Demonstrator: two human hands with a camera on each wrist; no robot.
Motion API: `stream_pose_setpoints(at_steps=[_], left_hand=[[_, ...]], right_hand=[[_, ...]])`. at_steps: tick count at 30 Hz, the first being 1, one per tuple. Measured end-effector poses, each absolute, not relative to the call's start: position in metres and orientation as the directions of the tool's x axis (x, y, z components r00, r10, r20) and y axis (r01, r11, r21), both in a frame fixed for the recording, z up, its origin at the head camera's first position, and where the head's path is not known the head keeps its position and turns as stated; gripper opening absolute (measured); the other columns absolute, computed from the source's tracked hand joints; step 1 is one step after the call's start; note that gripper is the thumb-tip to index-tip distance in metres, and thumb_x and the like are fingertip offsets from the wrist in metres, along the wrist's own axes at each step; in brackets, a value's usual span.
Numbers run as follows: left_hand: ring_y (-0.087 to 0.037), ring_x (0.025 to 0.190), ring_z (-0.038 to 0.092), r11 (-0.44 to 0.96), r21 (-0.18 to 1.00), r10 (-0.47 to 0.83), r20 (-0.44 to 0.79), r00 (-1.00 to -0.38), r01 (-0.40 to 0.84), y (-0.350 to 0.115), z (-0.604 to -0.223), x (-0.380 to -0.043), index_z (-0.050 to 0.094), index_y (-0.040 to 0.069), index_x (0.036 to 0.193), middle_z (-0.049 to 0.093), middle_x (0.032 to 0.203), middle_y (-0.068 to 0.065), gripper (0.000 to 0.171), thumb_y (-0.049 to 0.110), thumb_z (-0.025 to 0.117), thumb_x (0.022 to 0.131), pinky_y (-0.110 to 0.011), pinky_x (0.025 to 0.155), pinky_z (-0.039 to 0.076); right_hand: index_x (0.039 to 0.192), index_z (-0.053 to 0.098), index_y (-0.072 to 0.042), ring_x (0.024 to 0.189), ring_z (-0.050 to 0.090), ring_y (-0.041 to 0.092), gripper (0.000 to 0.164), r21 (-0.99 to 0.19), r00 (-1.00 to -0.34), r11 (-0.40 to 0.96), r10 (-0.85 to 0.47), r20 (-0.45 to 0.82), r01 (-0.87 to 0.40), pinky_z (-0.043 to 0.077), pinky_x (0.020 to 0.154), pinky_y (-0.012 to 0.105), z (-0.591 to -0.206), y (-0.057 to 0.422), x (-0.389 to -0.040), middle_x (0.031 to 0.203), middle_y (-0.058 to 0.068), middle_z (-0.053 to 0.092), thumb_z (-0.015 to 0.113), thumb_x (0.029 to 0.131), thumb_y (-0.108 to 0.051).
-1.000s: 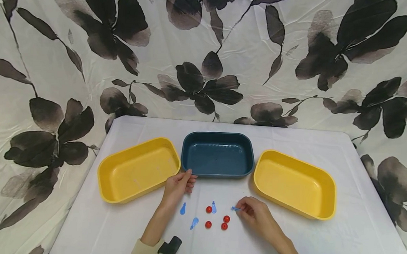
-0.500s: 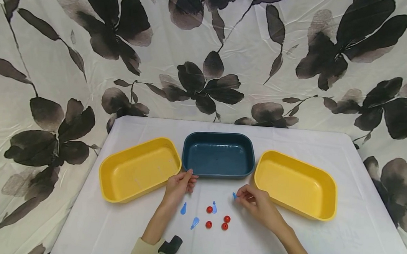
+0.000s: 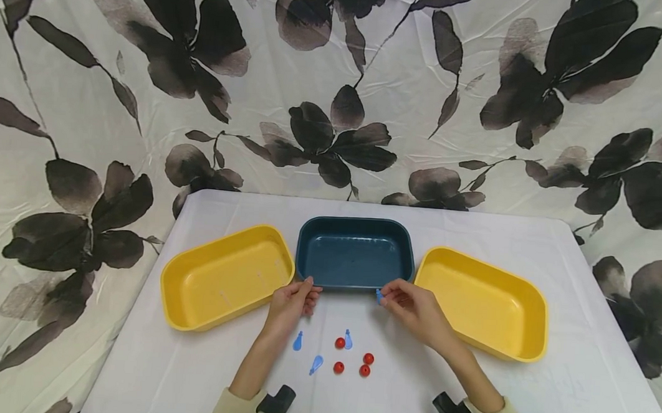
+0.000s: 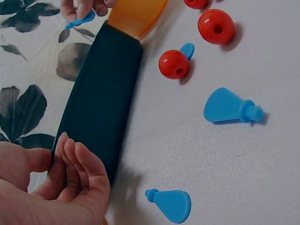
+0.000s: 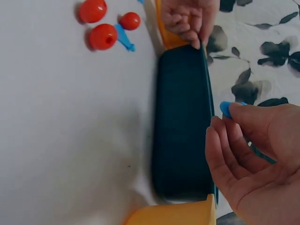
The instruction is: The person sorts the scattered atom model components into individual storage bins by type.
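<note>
My left hand [image 3: 290, 305] pinches the near-left rim of the dark teal tub [image 3: 356, 254] between thumb and fingers. In the right wrist view, my right hand [image 5: 260, 150] holds a small blue paddle-shaped piece with a peg end [image 5: 226, 108] between thumb and index finger. It hovers at the tub's near-right rim. Several red beads with holes [image 4: 216, 27] lie on the cloth in front of the tub. Among them are more blue pieces, one lying towards the middle [image 4: 227, 107] and another near my left hand [image 4: 173, 205]. One blue piece touches or lies beside a bead.
A yellow tub [image 3: 192, 286] stands angled to the left of the teal one, with a few thin pale marks or objects inside. Another yellow tub [image 3: 483, 302] stands at the right. White cloth [image 3: 568, 393] covers the table, and a floral sheet [image 3: 448, 113] hangs behind.
My right hand has carried the blue piece away from me, from beside the red beads up to the teal tub's near rim. My left hand has stayed on the rim.
</note>
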State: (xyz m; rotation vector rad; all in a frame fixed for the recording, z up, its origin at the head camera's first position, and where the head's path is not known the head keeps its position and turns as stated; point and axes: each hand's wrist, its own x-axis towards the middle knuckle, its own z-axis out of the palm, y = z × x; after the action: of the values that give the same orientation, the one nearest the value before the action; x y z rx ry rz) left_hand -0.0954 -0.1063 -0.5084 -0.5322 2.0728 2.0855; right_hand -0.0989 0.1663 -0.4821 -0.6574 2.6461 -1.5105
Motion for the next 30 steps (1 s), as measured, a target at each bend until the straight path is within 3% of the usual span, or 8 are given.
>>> stream_pose_setpoints(at_steps=[5,14,22,30], left_hand=[[-0.014,0.072,0.057,-0.037,0.939,-0.138,-0.343,-0.929,-0.342,-0.107,-0.51,-0.095,0.074,-0.007,0.106,0.069,0.09,-0.012,0.041,0.031,0.059,0.106,-0.019,0.062,0.052],[-0.013,0.071,0.058,-0.041,0.938,-0.14,-0.347,-0.927,-0.345,-0.108,-0.513,-0.096,0.074,-0.006,0.104,0.068,0.088,-0.014,0.04,0.031,0.06,0.106,-0.019,0.061,0.052],[-0.014,0.072,0.057,-0.036,0.942,-0.122,-0.335,-0.934,-0.334,-0.109,-0.513,-0.095,0.074,-0.007,0.105,0.068,0.09,-0.013,0.04,0.03,0.059,0.106,-0.019,0.062,0.052],[-0.014,0.073,0.057,-0.035,0.942,-0.119,-0.335,-0.935,-0.333,-0.109,-0.514,-0.096,0.074,-0.006,0.104,0.068,0.09,-0.012,0.04,0.031,0.059,0.106,-0.02,0.062,0.052]], right_hand=[[0.104,0.07,-0.01,0.084,0.064,0.013,0.009,-0.85,-0.933,0.45,-0.338,0.121,-0.274,0.057,0.084,0.024,-0.477,0.164,-0.111,0.091,-0.003,0.068,0.074,0.096,-0.011],[0.106,0.069,-0.006,0.086,0.068,0.034,0.011,-0.898,-0.95,0.4,-0.307,0.056,-0.182,0.056,0.077,0.022,-0.47,0.158,-0.13,0.094,0.013,0.07,0.07,0.1,-0.014],[0.11,0.068,-0.003,0.086,0.069,0.027,0.012,-0.904,-0.96,0.413,-0.281,-0.01,-0.112,0.058,0.078,0.023,-0.471,0.153,-0.145,0.096,0.015,0.07,0.067,0.101,-0.012],[0.107,0.068,-0.001,0.079,0.069,0.023,0.011,-0.887,-0.956,0.441,-0.292,0.006,-0.14,0.058,0.073,0.025,-0.473,0.146,-0.158,0.094,0.012,0.071,0.068,0.1,-0.01]])
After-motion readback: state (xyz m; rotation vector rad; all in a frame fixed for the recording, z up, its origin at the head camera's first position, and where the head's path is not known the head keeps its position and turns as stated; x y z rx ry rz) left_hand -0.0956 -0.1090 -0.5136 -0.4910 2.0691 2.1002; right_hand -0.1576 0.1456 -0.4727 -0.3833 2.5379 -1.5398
